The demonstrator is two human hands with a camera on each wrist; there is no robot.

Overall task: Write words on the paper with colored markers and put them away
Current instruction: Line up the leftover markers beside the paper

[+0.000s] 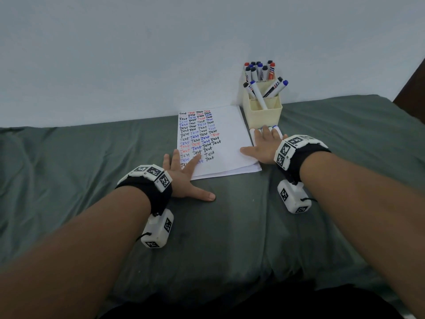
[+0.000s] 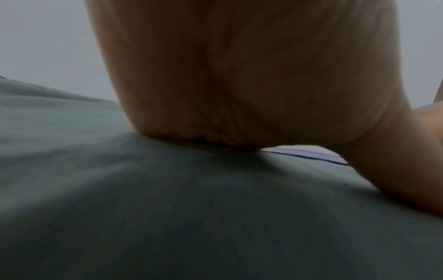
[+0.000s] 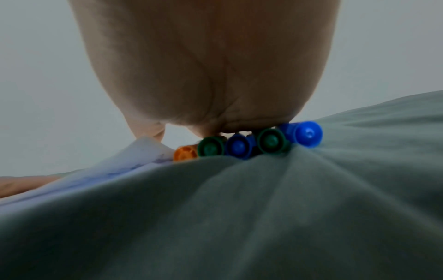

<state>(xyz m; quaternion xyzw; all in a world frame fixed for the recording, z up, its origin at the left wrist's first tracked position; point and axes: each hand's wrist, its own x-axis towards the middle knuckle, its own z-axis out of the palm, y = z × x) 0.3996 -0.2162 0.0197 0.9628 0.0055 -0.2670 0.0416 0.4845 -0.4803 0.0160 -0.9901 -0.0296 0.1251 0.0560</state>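
Green bedsheet [image 1: 92,157] meets pale wall [image 1: 115,54].

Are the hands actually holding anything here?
Nothing is held. The left hand lies flat on the white paper; the right hand rests flat over loose markers.

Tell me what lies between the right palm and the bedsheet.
A row of markers lying side by side, under the right hand; the right wrist view shows their ends.

A white paper pad [image 1: 216,141], its left half filled with rows of "Test" in black, red and blue, lies flat on green cloth; five capped markers [image 3: 242,146] lie side by side along its right edge, under a flat hand
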